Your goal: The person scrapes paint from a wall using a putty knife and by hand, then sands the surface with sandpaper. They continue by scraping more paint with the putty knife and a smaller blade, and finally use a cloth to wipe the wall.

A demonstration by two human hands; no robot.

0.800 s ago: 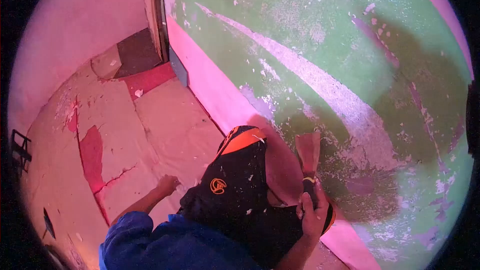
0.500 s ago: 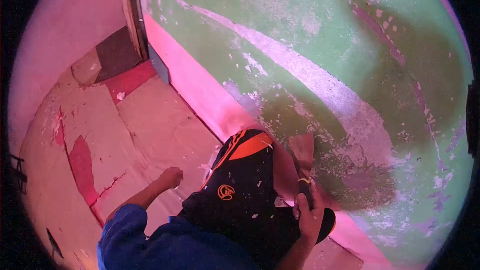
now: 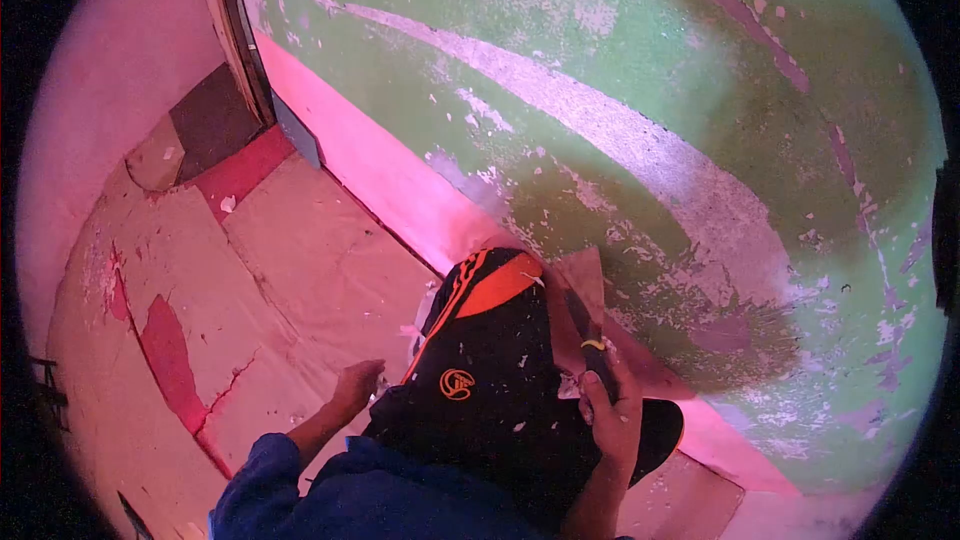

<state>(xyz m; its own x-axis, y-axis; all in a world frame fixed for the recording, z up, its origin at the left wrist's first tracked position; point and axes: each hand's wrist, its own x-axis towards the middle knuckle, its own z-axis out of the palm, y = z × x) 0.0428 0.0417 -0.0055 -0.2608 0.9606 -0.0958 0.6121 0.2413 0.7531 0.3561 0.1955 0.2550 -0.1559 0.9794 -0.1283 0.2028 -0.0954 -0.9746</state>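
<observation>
Green wall (image 3: 370,80): best keep the scraper (image 3: 585,312) low and flat. Right fingers (image 3: 622,372) grip it; left fingers (image 3: 368,370), can't tell.

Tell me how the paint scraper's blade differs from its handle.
Shape: the blade is broad and flat, while the handle is narrower and thicker-looking. Colour: the blade looks pinkish in this light; the handle is dark, with a yellow band. Hold: the right hand grips the handle, whereas the blade juts out beyond that hand. Shared: both are parts of one paint scraper.
</observation>
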